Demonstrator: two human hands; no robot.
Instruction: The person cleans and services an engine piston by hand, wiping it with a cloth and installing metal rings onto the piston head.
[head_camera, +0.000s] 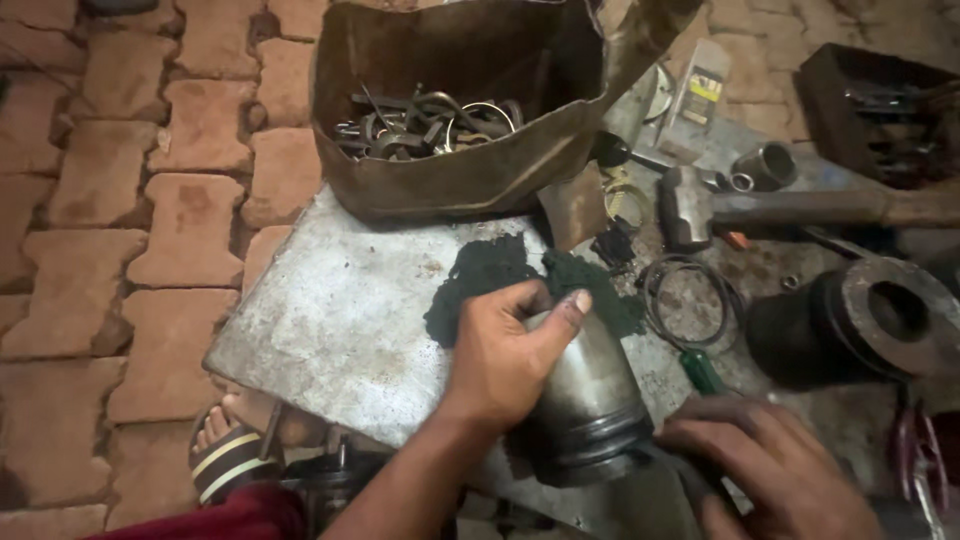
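My left hand (505, 350) grips a grey metal piston (590, 400) with ring grooves, lying on its side on a metal sheet (340, 310). The thumb rests along the piston's top edge. A dark green rag (490, 272) lies crumpled just behind the piston. My right hand (770, 465) is at the piston's lower right end, fingers curled and blurred; what it holds is hidden.
A worn cardboard box (450, 160) of metal rings and clamps stands at the back. A hammer (760, 208), a wire ring (690, 300), a heavy dark cylinder (860, 320) and a green-handled tool (705, 372) lie on the right. A sandalled foot (230, 450) rests on brick paving.
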